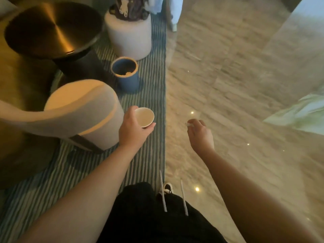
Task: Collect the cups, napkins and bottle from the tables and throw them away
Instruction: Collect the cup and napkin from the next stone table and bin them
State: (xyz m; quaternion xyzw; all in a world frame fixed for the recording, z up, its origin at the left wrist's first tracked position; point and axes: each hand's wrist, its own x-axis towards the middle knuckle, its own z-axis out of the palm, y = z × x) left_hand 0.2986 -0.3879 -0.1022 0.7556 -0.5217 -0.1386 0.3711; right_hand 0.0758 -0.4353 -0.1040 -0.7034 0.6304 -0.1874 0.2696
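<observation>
My left hand [134, 128] grips a white paper cup [145, 116] upright, its open mouth facing up, above the striped rug beside a chair. My right hand [199, 133] hangs over the marble floor with curled fingers and pinches a small white scrap, perhaps a napkin [189, 124], at its fingertips. A blue bin [125, 74] with a pale rim stands open on the rug ahead of the cup, with some rubbish inside. The bin lies roughly an arm's length beyond my left hand.
A round brass-topped table [52, 28] on a dark pedestal stands at the upper left. A pale curved chair [78, 113] sits left of my left hand. A white round stool [129, 35] holds dark items. The blue-striped rug [150, 85] meets the marble floor [228, 76].
</observation>
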